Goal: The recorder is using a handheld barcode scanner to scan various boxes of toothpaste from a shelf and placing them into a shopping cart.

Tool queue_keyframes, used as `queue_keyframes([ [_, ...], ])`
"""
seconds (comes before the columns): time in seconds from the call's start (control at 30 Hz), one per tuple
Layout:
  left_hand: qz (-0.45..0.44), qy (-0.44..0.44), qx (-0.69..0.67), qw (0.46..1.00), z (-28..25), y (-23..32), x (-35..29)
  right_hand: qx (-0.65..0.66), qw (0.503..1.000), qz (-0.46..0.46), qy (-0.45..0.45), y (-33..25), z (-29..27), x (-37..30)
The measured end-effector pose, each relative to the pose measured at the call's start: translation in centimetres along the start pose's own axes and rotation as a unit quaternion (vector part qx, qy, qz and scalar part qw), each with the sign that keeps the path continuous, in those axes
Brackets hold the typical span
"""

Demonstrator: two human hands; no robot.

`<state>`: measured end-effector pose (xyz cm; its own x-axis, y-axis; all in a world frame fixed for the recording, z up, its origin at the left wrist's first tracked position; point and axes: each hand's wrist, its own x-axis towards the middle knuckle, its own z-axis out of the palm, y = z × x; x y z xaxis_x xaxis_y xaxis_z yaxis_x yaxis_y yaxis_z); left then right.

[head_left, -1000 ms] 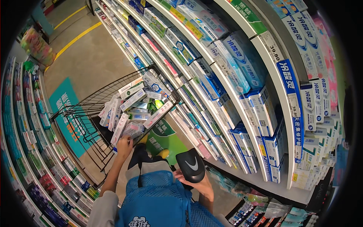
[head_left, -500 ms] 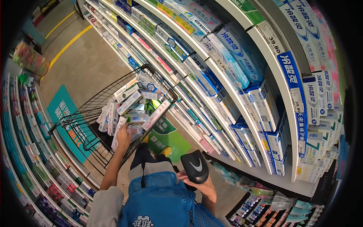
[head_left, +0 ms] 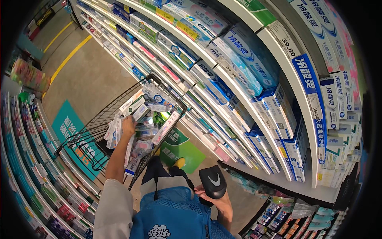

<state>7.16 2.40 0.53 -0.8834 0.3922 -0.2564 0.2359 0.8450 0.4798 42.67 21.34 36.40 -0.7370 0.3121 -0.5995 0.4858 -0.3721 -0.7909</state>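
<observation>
My left hand (head_left: 128, 127) reaches over the near side of a black wire shopping cart (head_left: 93, 119). Its curled fingers close on the end of a white-and-green toothpaste box (head_left: 139, 112) in the heap; the fingertips are partly hidden. Around it lie several toothpaste boxes: a long white box (head_left: 166, 127) leans against the cart's right side, and another white box (head_left: 129, 150) lies below my wrist. My right hand (head_left: 218, 202) holds a black handheld barcode scanner (head_left: 213, 182) beside my waist, its fingers wrapped round the handle.
Tall shelves (head_left: 238, 99) of boxed toothpaste rise along the right, close to the cart. Lower shelves (head_left: 36, 159) of packaged goods run down the left. A teal floor sticker (head_left: 73, 131) and a green one (head_left: 187, 153) mark the floor. More hanging goods (head_left: 278, 215) stand at the lower right.
My left hand has moved farther into the cart, from the near boxes to the middle of the heap. The white box it was on now lies nearer me. The scanner shifted slightly right.
</observation>
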Motion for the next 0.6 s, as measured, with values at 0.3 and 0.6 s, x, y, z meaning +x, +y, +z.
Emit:
queue_keyframes([
  [0.3, 0.07, 0.042, -0.024, 0.996, -2.6, -1.7, 1.4, 0.031, 0.999, 0.008, 0.006, 0.2, 0.5, 0.9],
  [0.6, 0.015, 0.065, -0.003, 0.998, -0.5, -0.2, 0.7, 0.011, 1.0, 0.006, -0.022, 0.0, 1.4, 1.2],
])
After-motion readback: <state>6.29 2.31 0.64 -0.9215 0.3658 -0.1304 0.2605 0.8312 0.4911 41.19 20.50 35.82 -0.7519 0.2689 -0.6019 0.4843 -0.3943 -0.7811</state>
